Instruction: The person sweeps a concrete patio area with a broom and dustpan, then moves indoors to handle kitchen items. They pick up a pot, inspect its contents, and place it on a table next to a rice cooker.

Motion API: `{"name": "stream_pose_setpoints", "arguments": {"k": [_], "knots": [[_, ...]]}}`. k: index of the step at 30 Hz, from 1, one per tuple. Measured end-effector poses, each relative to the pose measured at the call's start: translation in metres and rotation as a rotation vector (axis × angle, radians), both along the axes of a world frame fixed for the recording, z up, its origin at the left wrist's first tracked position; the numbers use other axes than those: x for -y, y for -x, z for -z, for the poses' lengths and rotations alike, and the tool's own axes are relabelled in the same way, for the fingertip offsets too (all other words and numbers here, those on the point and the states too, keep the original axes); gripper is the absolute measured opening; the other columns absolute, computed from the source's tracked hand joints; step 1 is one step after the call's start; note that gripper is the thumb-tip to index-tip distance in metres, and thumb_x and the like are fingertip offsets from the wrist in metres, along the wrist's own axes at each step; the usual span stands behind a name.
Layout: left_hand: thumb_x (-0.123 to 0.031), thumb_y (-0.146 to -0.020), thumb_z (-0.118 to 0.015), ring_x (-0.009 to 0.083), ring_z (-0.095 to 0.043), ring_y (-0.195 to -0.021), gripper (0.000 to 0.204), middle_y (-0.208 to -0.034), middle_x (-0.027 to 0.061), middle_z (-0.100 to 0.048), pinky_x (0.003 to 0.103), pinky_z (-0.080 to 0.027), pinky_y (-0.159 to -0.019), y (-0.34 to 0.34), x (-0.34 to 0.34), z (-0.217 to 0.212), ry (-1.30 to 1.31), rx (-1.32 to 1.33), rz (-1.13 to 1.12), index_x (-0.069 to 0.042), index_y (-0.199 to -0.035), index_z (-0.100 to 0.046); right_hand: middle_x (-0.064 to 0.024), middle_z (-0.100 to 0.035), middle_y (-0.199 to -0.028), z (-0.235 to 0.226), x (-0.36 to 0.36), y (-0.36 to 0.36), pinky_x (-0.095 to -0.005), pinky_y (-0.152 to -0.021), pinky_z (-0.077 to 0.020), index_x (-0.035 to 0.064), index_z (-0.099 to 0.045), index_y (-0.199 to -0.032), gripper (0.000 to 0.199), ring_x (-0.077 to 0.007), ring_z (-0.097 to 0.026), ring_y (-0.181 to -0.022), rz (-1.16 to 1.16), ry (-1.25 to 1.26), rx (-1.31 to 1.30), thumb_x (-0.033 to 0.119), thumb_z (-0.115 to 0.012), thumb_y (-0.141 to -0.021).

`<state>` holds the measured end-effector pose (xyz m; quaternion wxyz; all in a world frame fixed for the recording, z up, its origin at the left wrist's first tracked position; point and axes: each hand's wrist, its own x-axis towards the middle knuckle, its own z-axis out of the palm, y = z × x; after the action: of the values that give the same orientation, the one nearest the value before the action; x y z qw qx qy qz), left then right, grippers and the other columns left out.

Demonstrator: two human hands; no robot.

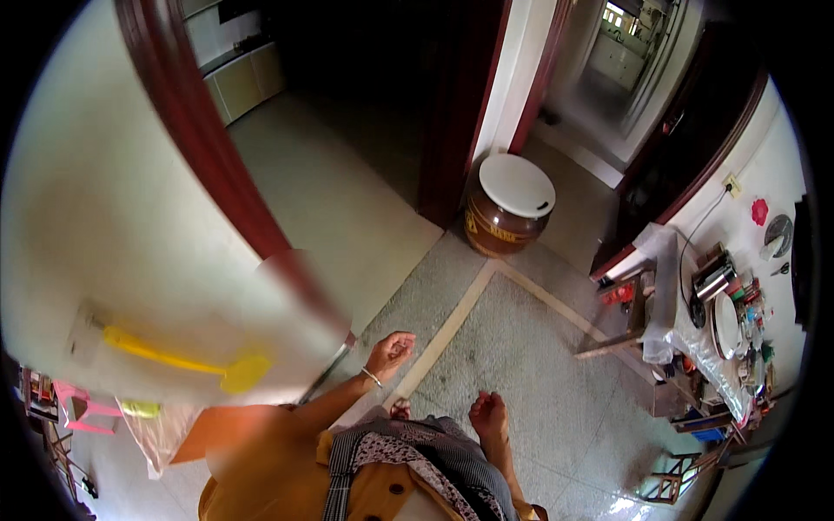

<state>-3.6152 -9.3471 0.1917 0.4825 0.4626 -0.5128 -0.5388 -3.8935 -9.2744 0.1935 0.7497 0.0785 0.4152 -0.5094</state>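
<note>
My left hand (391, 354) hangs in front of my body with its fingers loosely bent and a bracelet (372, 377) on its wrist; I see nothing in it. To its right, my right hand (489, 415) is held low with the fingers curled in, and no object shows there. Neither hand touches anything. An apron (400, 451) with a checked and flowered pattern covers my front over an orange-brown top. Ahead of me a round brown jar (499, 233) stands on the floor, topped by a flat white lid (517, 185).
A dark red door frame (195, 130) borders an opening ahead left; another doorway lies behind the jar. A yellow fly swatter (165, 352) hangs on the left wall. On the right, a cluttered table (673, 326) stands by the wall near a wooden stool (673, 478). A pink stool (87, 408) is far left.
</note>
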Motion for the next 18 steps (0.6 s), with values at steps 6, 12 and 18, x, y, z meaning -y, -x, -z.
{"name": "stream_pose_setpoints", "arguments": {"k": [6, 12, 18], "knots": [[-0.012, -0.084, -0.053, 0.0138, -0.057, -0.081, 0.027, -0.097, 0.0089, -0.054, 0.027, -0.049, -0.074, -0.002, 0.127, -0.028, -0.105, -0.153, -0.014, -0.003, -0.108, -0.048, -0.0027, -0.05, -0.057, 0.02, 0.141, -0.02, -0.027, -0.048, -0.0377, 0.0029, -0.056, -0.076, 0.029, -0.0151, -0.047, -0.054, -0.079, -0.092, 0.05, 0.026, -0.04, -0.084], [-0.013, -0.084, -0.054, 0.0138, -0.059, -0.076, 0.026, -0.089, 0.0075, -0.057, 0.026, -0.051, -0.066, -0.046, 0.249, -0.007, -0.022, -0.119, -0.265, -0.004, -0.108, -0.049, -0.0038, -0.055, -0.058, 0.032, 0.342, -0.041, -0.0254, -0.046, -0.0392, 0.004, -0.057, -0.073, 0.03, -0.0164, -0.049, -0.051, -0.189, -0.013, -0.013, 0.027, -0.041, -0.084], [-0.012, -0.083, -0.055, 0.0158, -0.06, -0.072, 0.026, -0.089, 0.0091, -0.058, 0.029, -0.052, -0.065, -0.109, 0.335, -0.007, -0.04, -0.268, -0.666, -0.004, -0.107, -0.05, -0.0028, -0.054, -0.058, -0.012, 0.555, -0.086, -0.0258, -0.047, -0.0394, 0.0053, -0.058, -0.073, 0.029, -0.0159, -0.049, -0.052, -0.479, 0.177, 0.031, 0.028, -0.043, -0.083]]}}
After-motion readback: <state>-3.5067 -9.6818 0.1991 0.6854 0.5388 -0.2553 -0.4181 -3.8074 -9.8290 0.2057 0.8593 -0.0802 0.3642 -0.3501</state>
